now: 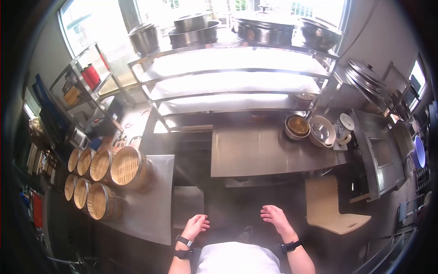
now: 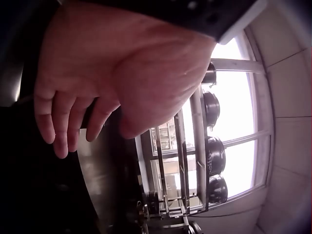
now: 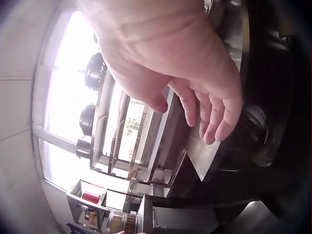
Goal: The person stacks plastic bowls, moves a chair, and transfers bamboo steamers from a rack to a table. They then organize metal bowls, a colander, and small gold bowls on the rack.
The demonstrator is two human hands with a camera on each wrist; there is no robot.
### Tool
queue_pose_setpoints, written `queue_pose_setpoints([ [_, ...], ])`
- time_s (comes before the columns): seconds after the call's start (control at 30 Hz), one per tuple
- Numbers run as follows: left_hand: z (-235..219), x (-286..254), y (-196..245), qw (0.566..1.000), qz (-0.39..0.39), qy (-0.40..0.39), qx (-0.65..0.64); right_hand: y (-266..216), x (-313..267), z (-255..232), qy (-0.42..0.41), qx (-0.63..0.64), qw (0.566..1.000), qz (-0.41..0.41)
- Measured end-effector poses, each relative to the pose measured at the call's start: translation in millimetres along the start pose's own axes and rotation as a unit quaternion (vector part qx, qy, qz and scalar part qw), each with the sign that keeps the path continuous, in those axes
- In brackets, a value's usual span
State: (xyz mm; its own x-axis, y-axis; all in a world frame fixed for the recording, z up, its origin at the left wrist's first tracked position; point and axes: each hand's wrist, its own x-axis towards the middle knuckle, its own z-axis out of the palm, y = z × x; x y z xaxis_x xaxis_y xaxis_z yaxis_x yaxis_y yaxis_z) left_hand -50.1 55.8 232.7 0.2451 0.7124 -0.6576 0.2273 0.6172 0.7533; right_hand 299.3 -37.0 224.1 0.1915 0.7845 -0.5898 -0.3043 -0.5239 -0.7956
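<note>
Both hands hang in the air in front of the body, apart from each other and holding nothing. The left hand (image 1: 196,227) has relaxed, slightly bent fingers; in the left wrist view the same hand (image 2: 117,68) shows its palm and loose fingers. It is nearest to the left steel table (image 1: 157,201), which bears several round bamboo steamers (image 1: 125,168). The right hand (image 1: 276,220) is likewise relaxed, its fingers pointing inward; in the right wrist view that hand (image 3: 180,68) shows loosely bent fingers. Beyond it stands the middle steel table (image 1: 255,150).
A wooden chair (image 1: 326,205) stands at the right. Bowls (image 1: 321,131) and a white jug (image 1: 345,122) sit on the middle table's right end. Behind is a steel rack (image 1: 237,73) with large pots (image 1: 263,32) on top. A sink unit (image 1: 381,153) is at far right.
</note>
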Motion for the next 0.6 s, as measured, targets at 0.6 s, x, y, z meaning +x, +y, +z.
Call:
queue_pose_setpoints([
  [0.6,178,242,141,0.982,0.087,-0.071,0.15,-122,138,-164,0.098,0.052,0.994,-0.01],
])
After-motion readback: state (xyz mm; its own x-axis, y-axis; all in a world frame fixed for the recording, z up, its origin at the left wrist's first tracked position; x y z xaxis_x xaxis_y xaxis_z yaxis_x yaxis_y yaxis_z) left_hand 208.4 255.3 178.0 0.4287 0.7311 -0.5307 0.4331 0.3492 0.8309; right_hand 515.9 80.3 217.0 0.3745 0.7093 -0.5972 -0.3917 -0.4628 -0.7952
